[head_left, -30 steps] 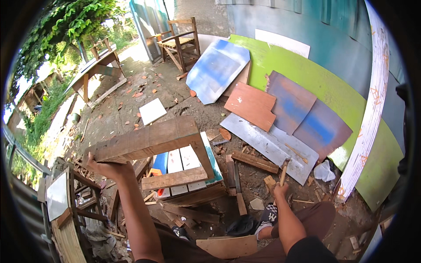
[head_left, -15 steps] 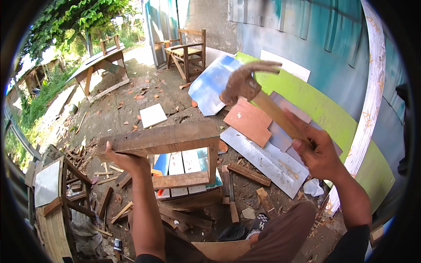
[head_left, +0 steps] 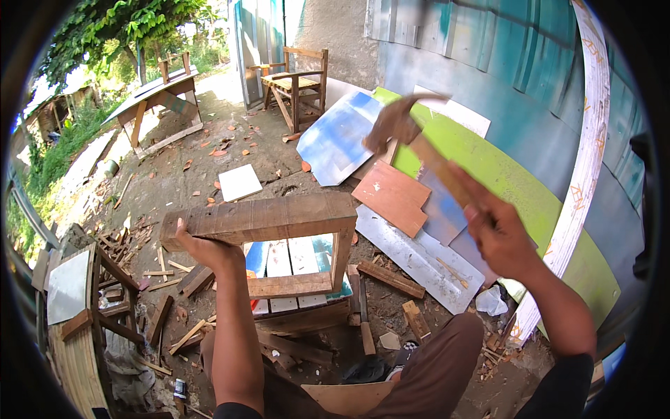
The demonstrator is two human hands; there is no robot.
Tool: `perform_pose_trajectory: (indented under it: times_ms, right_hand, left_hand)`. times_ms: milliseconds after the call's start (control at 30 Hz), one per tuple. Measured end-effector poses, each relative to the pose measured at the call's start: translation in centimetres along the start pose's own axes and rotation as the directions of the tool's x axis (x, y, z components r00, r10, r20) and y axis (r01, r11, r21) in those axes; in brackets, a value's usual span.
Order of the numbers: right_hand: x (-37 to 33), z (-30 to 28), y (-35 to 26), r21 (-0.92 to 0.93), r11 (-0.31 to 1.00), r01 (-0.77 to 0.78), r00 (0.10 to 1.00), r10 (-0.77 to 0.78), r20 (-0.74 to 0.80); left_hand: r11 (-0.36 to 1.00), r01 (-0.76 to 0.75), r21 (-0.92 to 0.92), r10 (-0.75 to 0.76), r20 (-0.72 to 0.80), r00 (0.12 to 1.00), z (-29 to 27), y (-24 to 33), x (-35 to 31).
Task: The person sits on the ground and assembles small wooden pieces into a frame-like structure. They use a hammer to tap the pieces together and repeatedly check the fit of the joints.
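Note:
My left hand [head_left: 204, 248] grips the left end of the top board of a rough wooden frame [head_left: 279, 241], which stands upright on the ground in front of me. My right hand [head_left: 499, 234] is raised at the right, shut on the wooden handle of a claw hammer [head_left: 408, 136]. The blurred hammer head is up above the frame's right end, apart from it. Under the frame lies a panel of white and blue slats [head_left: 286, 258].
Painted sheets [head_left: 335, 140] in blue, orange and grey lie on the dirt beyond the frame, with a green board [head_left: 530, 188] leaning on the wall. A wooden armchair [head_left: 296, 84] and a sloped bench [head_left: 157, 101] stand farther back. Wood offcuts [head_left: 391, 279] litter the ground.
My right hand picked the hammer up from the ground and lifted it high at the right. The left hand stayed on the frame's top board.

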State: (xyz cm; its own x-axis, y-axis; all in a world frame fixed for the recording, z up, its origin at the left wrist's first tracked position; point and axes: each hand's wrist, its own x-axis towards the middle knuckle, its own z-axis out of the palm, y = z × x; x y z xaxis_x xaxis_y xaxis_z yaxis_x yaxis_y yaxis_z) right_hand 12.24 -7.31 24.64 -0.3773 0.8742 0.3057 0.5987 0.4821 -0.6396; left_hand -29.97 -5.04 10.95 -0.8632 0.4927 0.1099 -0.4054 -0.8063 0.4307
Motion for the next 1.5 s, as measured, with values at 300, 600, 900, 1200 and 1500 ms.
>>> perform_pose_trajectory:
  times_ms: [300, 600, 900, 1200, 1500]
  right_hand:
    - [0.2, 3.4, 0.5, -0.094, 0.901, 0.423, 0.894, -0.432, -0.120]
    - [1.7, -2.7, -2.6, 0.113, 0.973, 0.199, 0.967, -0.177, -0.181]
    - [-0.5, 4.2, 1.1, -0.073, 0.932, 0.356, 0.931, -0.346, 0.118]
    - [2.5, -1.7, -4.2, 0.289, 0.921, 0.261, 0.926, -0.154, -0.346]
    - [-1.7, 3.5, 2.5, 0.255, 0.950, -0.182, 0.969, 0.129, 0.211]
  left_hand:
    - [1.000, -0.016, 0.018, 0.017, -0.056, 0.998, -0.7, -0.3, 0.5]
    - [0.999, -0.012, 0.034, 0.013, -0.036, 0.999, -0.3, -0.2, 0.1]
    - [1.000, 0.014, -0.019, -0.015, -0.038, 0.999, -0.7, -0.3, 0.6]
    - [0.999, 0.033, -0.015, -0.033, 0.006, 0.999, -1.3, -0.6, 0.9]
    - [0.999, 0.047, -0.025, -0.047, 0.016, 0.999, -1.1, -0.6, 0.9]
